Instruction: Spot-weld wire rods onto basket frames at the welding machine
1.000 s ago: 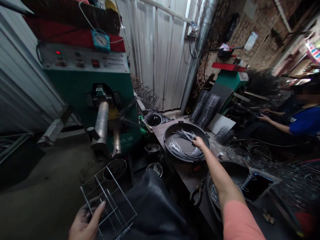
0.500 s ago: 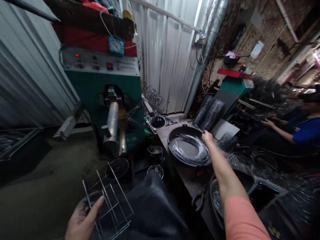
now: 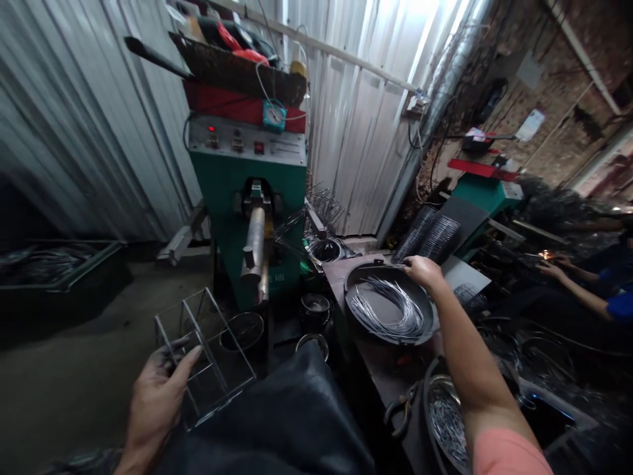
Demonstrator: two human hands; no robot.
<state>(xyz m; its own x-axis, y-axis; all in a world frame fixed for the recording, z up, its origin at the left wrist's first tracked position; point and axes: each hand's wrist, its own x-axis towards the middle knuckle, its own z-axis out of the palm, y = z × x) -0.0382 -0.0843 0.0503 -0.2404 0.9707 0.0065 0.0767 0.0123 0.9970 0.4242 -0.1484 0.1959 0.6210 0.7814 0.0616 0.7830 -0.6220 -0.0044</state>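
The right hand (image 3: 422, 272) has moved from the wires (image 3: 403, 323) to the pan's (image 3: 384, 307) far right rim, pinching apparently one wire (image 3: 380, 266), so picking seems done. Near left, the left hand (image 3: 159, 386) pinches the frame (image 3: 192, 321).

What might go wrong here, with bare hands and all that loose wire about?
The bare right hand is at the rim of the round black pan of loose, curved silver wires, so a wire end might prick it. The bare left hand holds a boxy silver wire frame close to the black cloth over the lap; a wire tip could perhaps snag it.
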